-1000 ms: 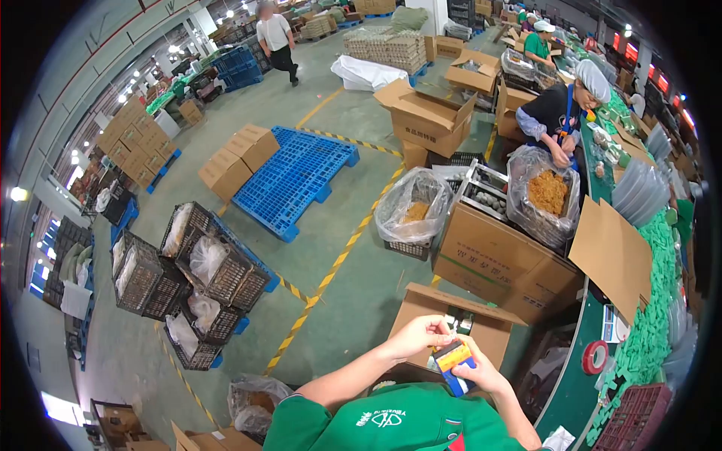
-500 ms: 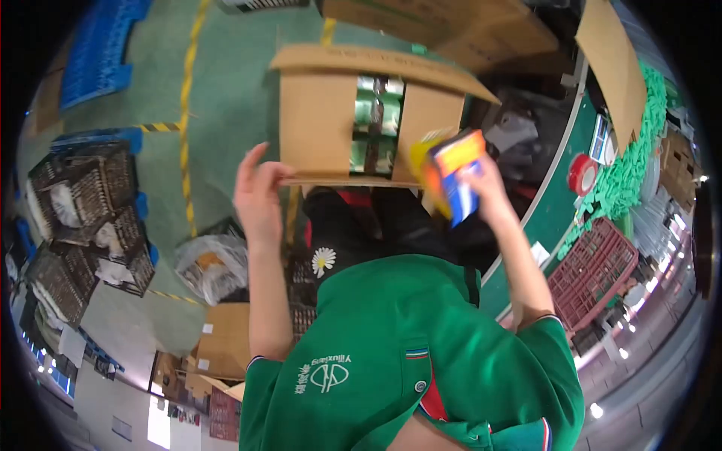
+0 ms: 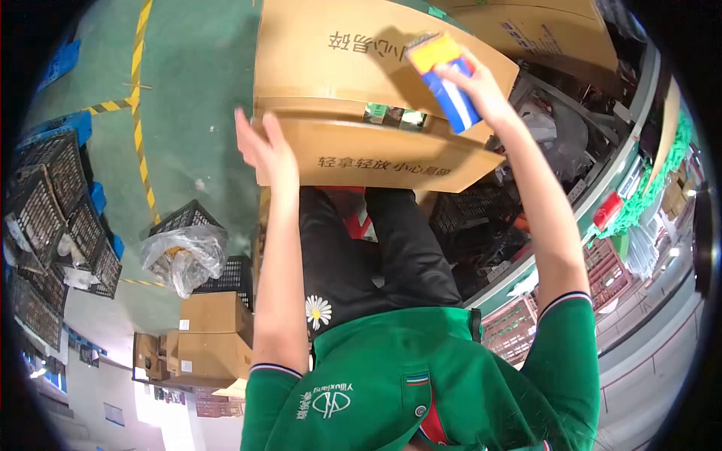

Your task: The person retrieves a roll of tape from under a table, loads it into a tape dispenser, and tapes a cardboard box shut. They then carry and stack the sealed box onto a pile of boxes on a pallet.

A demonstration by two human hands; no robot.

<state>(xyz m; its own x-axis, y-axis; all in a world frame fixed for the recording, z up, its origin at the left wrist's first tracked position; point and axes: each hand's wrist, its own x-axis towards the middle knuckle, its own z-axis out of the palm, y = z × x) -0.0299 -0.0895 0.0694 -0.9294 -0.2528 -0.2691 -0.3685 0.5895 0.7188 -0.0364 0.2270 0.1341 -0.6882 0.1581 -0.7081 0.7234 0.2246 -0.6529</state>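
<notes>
A large cardboard box (image 3: 361, 146) stands in front of my legs. Its two long flaps, printed with dark characters, are tilted, and a gap between them shows green and dark contents (image 3: 412, 119). My left hand (image 3: 269, 154) is at the box's left end, against or just beside the near flap, fingers spread and holding nothing. Above the right part of the far flap, my right hand (image 3: 481, 89) grips a blue and yellow-orange tape dispenser (image 3: 450, 94), its toothed-looking end pointing up and left. Its shadow falls on the flap.
To the right runs a workbench with a red tape roll (image 3: 606, 212) and green packing material (image 3: 647, 180). Another cardboard box (image 3: 534, 37) stands beyond. At left are black crates (image 3: 49, 180), a plastic-bagged crate (image 3: 184, 255) and brown cartons (image 3: 210, 338).
The box flaps have folded inward, narrowing the gap over the contents. My right hand has carried the tape dispenser up over the far flap. The view has shifted too.
</notes>
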